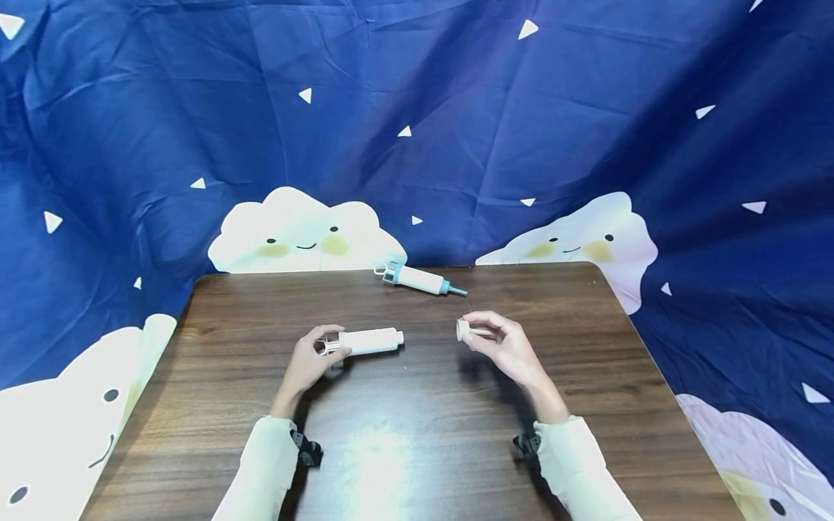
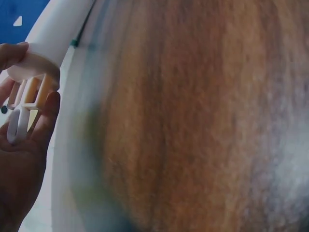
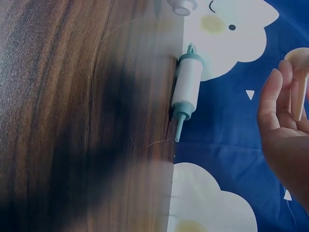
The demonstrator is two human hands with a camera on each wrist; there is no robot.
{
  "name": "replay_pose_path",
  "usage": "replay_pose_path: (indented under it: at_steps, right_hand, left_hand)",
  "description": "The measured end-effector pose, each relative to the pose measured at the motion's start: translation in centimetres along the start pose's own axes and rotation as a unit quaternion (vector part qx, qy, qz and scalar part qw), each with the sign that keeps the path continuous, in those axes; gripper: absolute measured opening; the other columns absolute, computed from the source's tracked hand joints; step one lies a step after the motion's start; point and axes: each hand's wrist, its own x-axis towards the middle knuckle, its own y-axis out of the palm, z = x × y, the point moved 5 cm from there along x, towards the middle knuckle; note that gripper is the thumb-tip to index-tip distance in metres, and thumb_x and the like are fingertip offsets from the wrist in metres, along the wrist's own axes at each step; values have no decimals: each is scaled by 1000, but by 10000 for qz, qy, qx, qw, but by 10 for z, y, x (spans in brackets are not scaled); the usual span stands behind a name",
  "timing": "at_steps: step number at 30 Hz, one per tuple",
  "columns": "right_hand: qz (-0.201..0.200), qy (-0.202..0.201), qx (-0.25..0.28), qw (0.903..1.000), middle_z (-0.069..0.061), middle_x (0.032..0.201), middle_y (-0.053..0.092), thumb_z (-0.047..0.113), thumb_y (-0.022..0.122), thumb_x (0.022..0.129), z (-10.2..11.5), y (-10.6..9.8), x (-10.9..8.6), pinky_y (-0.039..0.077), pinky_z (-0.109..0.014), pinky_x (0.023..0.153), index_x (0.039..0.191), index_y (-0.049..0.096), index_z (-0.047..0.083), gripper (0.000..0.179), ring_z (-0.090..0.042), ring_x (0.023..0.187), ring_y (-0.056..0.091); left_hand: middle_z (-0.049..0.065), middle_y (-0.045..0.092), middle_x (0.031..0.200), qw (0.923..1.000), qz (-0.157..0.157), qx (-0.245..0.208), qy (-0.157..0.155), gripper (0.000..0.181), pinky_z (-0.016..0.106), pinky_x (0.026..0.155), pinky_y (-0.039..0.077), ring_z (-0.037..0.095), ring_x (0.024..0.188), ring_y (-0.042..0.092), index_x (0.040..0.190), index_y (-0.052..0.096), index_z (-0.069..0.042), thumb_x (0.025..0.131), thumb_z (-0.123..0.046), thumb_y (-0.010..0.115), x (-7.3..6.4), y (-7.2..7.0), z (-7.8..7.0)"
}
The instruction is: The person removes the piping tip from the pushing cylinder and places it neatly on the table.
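My left hand (image 1: 311, 362) grips a white icing syringe (image 1: 373, 341) near its handle end, thumb and fingers on opposite sides. The syringe points right, just above the table. In the left wrist view, its barrel (image 2: 55, 31) and ringed handle (image 2: 36, 94) show between the fingers. Over to the right, my right hand (image 1: 515, 354) pinches a small white piece with a round, flared end (image 1: 462, 330) and a thin stem. That flared end faces the syringe's tip, with a gap between them. The right wrist view shows the piece (image 3: 298, 60) only partly.
A second icing syringe (image 1: 420, 279), white with teal ends, lies by the far edge of the wooden table (image 1: 417, 405). Behind the table hangs a blue cloth (image 1: 417, 166) printed with clouds and white triangles. Both wrists carry dark straps.
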Motion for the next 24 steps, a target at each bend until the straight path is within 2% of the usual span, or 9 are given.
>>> replay_pose_path:
  at_steps: [3,10,16,21,24]
  right_hand:
    - [75,-118,-13,9999,-18,113,63,9,69,83,-1,-1,1,56,-29,74,115,60,-1,35,-10,93,66]
    - [96,-105,156,9998,-10,108,65,7,68,84,0,1,-1,56,-28,72,116,58,-4,36,-9,90,66]
    - [147,33,88,9998,-18,109,63,4,67,84,0,1,-2,56,-28,71,117,58,-4,35,-8,89,67]
    - [89,-51,84,9999,-26,110,61,-2,65,84,5,-3,0,56,-27,70,116,57,-7,34,-10,88,67]
    - [84,-20,128,9999,-27,110,60,-1,65,84,5,-3,0,56,-27,70,116,57,-6,34,-10,87,67]
  left_hand:
    - [3,64,104,10000,-15,-67,-56,47,26,73,51,16,82,63,113,64,-17,71,-31,81,4,1,6]
    - [4,63,113,10000,18,-32,-62,48,28,80,46,18,91,57,114,64,-16,72,-32,80,4,1,13]
    - [5,65,109,9999,11,11,-105,46,26,82,45,17,95,57,114,65,-17,73,-31,80,-1,1,24]
    - [4,65,108,9998,42,157,65,46,30,86,44,17,96,57,114,64,-19,74,-34,79,4,3,24]
    - [5,65,108,9998,28,141,135,47,34,89,43,18,96,57,114,64,-18,73,-33,80,7,3,23]
